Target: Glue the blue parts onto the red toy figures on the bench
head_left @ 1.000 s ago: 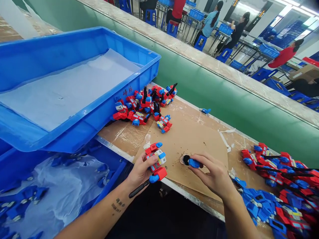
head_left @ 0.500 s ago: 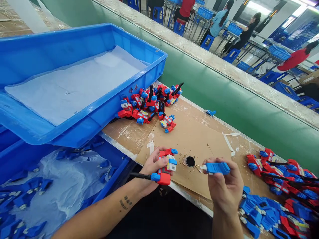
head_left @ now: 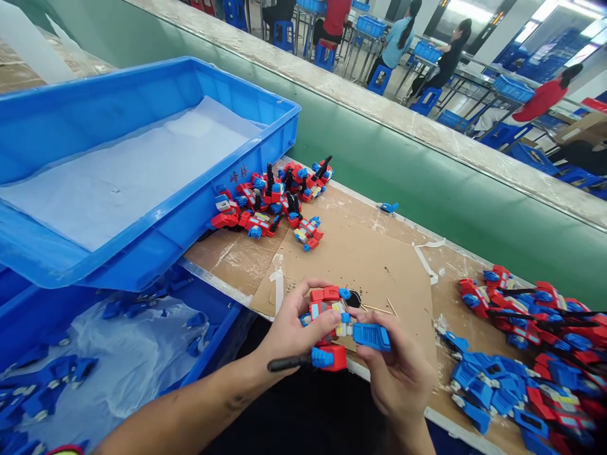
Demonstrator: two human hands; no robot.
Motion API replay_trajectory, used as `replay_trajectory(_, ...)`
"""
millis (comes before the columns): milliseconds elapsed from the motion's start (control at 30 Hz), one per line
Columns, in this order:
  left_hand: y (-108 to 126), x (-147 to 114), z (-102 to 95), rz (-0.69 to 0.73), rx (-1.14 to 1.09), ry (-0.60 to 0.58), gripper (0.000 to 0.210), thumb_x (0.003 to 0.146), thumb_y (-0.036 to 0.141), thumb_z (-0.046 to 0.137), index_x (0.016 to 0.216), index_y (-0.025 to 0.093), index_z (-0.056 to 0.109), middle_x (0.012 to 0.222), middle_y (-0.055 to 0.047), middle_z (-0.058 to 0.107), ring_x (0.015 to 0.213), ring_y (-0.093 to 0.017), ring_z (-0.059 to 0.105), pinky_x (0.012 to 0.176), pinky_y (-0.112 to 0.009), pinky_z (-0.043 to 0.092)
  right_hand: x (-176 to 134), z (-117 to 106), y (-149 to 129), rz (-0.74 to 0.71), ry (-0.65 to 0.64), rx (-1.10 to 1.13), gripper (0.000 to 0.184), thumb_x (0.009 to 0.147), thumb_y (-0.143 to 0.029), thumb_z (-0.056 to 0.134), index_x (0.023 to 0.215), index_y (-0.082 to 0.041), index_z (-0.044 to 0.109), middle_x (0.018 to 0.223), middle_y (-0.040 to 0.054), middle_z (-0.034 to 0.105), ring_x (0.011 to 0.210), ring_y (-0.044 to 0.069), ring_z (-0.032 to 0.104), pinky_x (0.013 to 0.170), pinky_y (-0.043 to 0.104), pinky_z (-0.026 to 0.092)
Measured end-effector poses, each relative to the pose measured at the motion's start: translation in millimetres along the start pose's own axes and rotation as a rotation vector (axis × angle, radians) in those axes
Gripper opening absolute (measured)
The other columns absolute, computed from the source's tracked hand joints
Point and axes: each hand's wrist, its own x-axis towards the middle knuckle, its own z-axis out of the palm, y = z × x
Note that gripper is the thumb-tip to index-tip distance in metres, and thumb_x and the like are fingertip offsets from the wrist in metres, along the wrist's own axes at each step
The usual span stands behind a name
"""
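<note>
My left hand [head_left: 303, 325] is closed around a red and blue toy robot body [head_left: 336, 358] with a black rod sticking out to the left. Between the fingers of my right hand [head_left: 403, 363] is a blue toy leg [head_left: 372, 336], its pale peg end against the lower part of the body. Whether the peg sits inside the body I cannot tell. Just behind the hands, a small pot of black paint [head_left: 352, 299] stands on the cardboard sheet [head_left: 360, 253], with thin wooden sticks [head_left: 391, 308] beside it.
Toy robot bodies [head_left: 284, 196] lie heaped beside a blue bin [head_left: 190, 218] lined with white sheet. More bodies [head_left: 531, 309] and loose blue legs [head_left: 497, 382] are piled at right. A lower bin [head_left: 190, 363] holds blue parts. People sit at benches beyond the green belt [head_left: 379, 161].
My right hand has brought the blue leg leftward to the toy body, and the two now meet. My left hand has shifted slightly right with the body. The camera view has moved a little.
</note>
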Motion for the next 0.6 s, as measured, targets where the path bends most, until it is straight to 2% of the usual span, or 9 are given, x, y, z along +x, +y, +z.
replay_trajectory(100, 3, 0, 7.1, 0.021, 0.082, -0.032, 0.045, 0.077, 0.037, 0.083, 0.111, 0.02, 0.059, 0.092, -0.004, 0.069, 0.076, -0.012, 0.063, 0.067, -0.018, 0.052, 0, 0, 6, -0.082, 0.056, 0.084, 0.041, 0.094, -0.03, 0.068, 0.134, -0.031, 0.058, 0.104, 0.006, 0.071, 0.106, 0.025, 0.069, 0.091, 0.044, 0.06)
replay_trajectory(200, -3, 6, 20.0, -0.2, -0.12, -0.05, 0.049, 0.074, 0.042, 0.084, 0.108, 0.019, 0.057, 0.093, -0.004, 0.067, 0.074, -0.012, 0.062, 0.065, -0.02, 0.052, -1, -3, 15, -0.046, 0.106, 0.048, 0.043, 0.098, -0.043, 0.06, 0.139, -0.032, 0.053, 0.1, 0.0049, 0.07, 0.098, 0.022, 0.069, 0.089, 0.04, 0.06)
replay_trajectory(267, -10, 11, 29.8, -0.216, -0.138, 0.036, 0.055, 0.072, 0.045, 0.085, 0.11, 0.02, 0.055, 0.095, -0.004, 0.066, 0.074, -0.012, 0.063, 0.064, -0.02, 0.052, -2, -10, 17, 0.021, 0.169, -0.098, 0.053, 0.099, -0.052, 0.055, 0.146, -0.028, 0.046, 0.115, 0.0102, 0.065, 0.105, 0.023, 0.066, 0.089, 0.04, 0.059)
replay_trajectory(300, -14, 13, 34.8, -0.145, -0.096, 0.107, 0.058, 0.072, 0.047, 0.085, 0.113, 0.021, 0.054, 0.098, -0.004, 0.066, 0.075, -0.012, 0.063, 0.064, -0.019, 0.052, -3, -14, 15, 0.026, 0.22, -0.194, 0.061, 0.097, -0.056, 0.054, 0.149, -0.026, 0.042, 0.125, 0.0136, 0.059, 0.111, 0.026, 0.062, 0.09, 0.042, 0.058)
replay_trajectory(367, -23, 17, 45.5, 0.063, 0.024, 0.238, 0.062, 0.072, 0.052, 0.083, 0.118, 0.025, 0.052, 0.104, -0.003, 0.065, 0.078, -0.012, 0.064, 0.065, -0.019, 0.053, -5, -20, 8, -0.065, 0.283, -0.377, 0.073, 0.093, -0.06, 0.06, 0.152, -0.023, 0.036, 0.135, 0.0172, 0.049, 0.119, 0.029, 0.055, 0.094, 0.046, 0.057)
replay_trajectory(400, -29, 18, 51.3, 0.16, 0.095, 0.273, 0.062, 0.073, 0.054, 0.082, 0.12, 0.027, 0.051, 0.107, -0.002, 0.064, 0.08, -0.013, 0.064, 0.065, -0.018, 0.053, -6, -22, 4, -0.136, 0.281, -0.445, 0.07, 0.093, -0.054, 0.062, 0.151, -0.023, 0.037, 0.134, 0.0168, 0.049, 0.119, 0.028, 0.055, 0.094, 0.045, 0.057)
replay_trajectory(467, -41, 18, 63.5, 0.312, 0.218, 0.287, 0.062, 0.078, 0.057, 0.077, 0.125, 0.028, 0.048, 0.114, -0.004, 0.062, 0.088, -0.015, 0.064, 0.069, -0.021, 0.054, -5, -24, -4, -0.223, 0.224, -0.512, 0.053, 0.095, -0.033, 0.063, 0.145, -0.025, 0.045, 0.121, 0.0132, 0.056, 0.111, 0.024, 0.059, 0.09, 0.038, 0.059)
replay_trajectory(533, -51, 20, 73.5, 0.413, 0.253, 0.218, 0.058, 0.084, 0.056, 0.07, 0.13, 0.03, 0.046, 0.125, -0.007, 0.06, 0.103, -0.022, 0.064, 0.082, -0.03, 0.057, -4, -32, -9, -0.228, 0.239, -0.513, 0.043, 0.096, -0.02, 0.058, 0.138, -0.026, 0.051, 0.113, 0.011, 0.061, 0.105, 0.021, 0.063, 0.087, 0.033, 0.06)
replay_trajectory(600, -49, 31, 75.8, 0.505, 0.297, 0.017, 0.053, 0.089, 0.057, 0.06, 0.134, 0.034, 0.044, 0.137, -0.009, 0.057, 0.117, -0.03, 0.061, 0.096, -0.045, 0.054, -6, -57, -14, -0.214, 0.336, -0.556, 0.039, 0.095, -0.018, 0.059, 0.133, -0.026, 0.054, 0.112, 0.0098, 0.064, 0.104, 0.021, 0.066, 0.088, 0.033, 0.06)
